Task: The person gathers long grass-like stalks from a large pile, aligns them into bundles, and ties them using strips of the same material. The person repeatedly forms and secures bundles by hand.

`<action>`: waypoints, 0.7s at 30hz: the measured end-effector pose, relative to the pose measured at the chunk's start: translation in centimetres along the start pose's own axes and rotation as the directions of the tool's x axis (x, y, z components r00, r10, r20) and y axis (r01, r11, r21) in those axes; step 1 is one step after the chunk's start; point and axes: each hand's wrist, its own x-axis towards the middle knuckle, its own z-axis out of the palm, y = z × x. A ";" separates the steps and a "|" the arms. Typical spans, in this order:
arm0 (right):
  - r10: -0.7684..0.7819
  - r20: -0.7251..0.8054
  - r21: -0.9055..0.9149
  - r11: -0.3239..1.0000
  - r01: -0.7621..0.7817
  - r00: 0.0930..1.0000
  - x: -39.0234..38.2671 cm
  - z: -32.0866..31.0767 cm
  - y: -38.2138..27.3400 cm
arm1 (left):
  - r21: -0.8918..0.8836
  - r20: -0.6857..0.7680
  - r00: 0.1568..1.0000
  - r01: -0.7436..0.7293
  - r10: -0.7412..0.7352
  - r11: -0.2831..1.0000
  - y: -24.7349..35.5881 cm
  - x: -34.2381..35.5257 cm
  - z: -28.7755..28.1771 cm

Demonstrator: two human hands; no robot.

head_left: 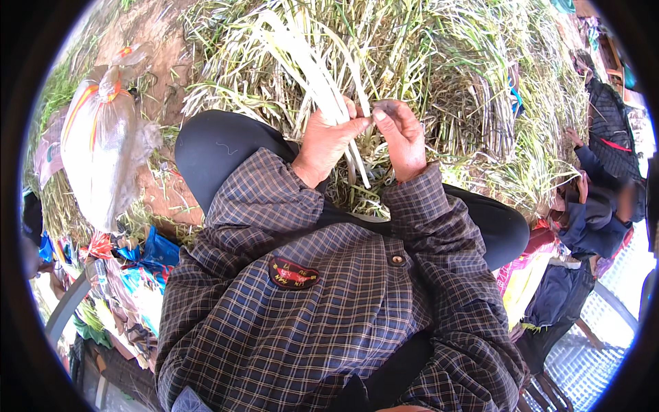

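A small bunch of long, pale green-white leafy stalks [310,69] slants across my left hand [328,136], which is closed around it. The far ends fan out over the heap, and the cut-looking lower ends stick out below my fingers. Just to the right, my right hand [400,134] is closed in a pinch, its thumb and fingers meeting the lower end of a thinner curved stalk [357,69]. The two hands nearly touch at the fingertips, above my lap. Under and beyond them lies a big heap of similar green and straw-coloured stalks [446,82].
A tied translucent plastic sack [99,151] stands at the left on brown soil [158,51]. Blue plastic [154,250] and coloured bags lie behind it. At the right a co-worker in dark clothing [594,220] sits close to the heap, one hand [574,137] reaching toward it.
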 end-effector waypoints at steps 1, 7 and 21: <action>0.018 -0.002 -0.055 0.998 -0.018 1.000 0.2 0.0 0.2 | 0.024 0.022 1.000 -0.001 0.001 1.000 -0.1 -0.1 0.1; 0.087 -0.079 0.155 0.985 -0.074 0.993 0.6 -0.1 -0.4 | -0.099 -0.017 0.997 0.072 -0.074 0.992 0.4 -0.1 0.5; 0.912 -0.015 -0.989 0.046 -0.140 0.411 -3.0 -7.2 6.6 | -0.135 -0.342 0.906 -0.312 0.252 0.940 5.2 2.2 -1.2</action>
